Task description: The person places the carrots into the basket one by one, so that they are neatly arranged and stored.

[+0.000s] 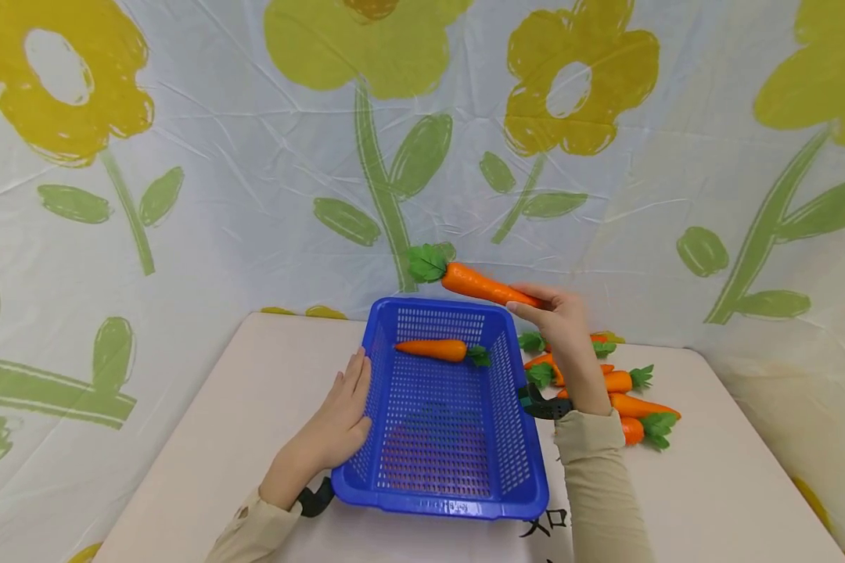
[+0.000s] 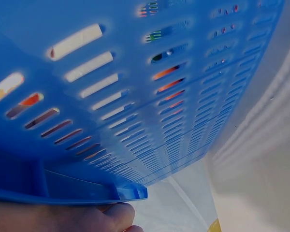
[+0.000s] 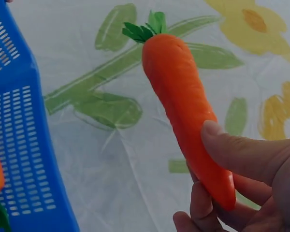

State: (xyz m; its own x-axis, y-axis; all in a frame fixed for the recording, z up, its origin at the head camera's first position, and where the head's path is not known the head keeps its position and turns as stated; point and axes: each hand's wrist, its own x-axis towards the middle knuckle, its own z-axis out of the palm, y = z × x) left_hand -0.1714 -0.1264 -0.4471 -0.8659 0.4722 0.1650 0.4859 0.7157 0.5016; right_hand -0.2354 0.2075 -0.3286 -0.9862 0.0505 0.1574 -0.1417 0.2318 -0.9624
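An orange carrot [image 1: 482,285] with a green leafy top is in the air above the far right corner of the blue basket [image 1: 445,507]. My right hand [image 1: 562,314] pinches it near its thin end between thumb and fingers, with the leaves pointing left. The right wrist view shows the thumb across the held carrot [image 3: 181,104]. Inside the basket, a second carrot [image 1: 433,349] lies crosswise near the far end, leaves to the right. My left hand [image 1: 339,418] rests against the basket's left rim with its fingers straight.
Several more carrots [image 1: 641,407] lie in a loose pile on the white table [image 1: 253,391], right of the basket and partly behind my right forearm. Behind the table hangs a flower-print cloth [image 1: 253,195]. Black characters [image 1: 545,521] show near the basket's front right corner.
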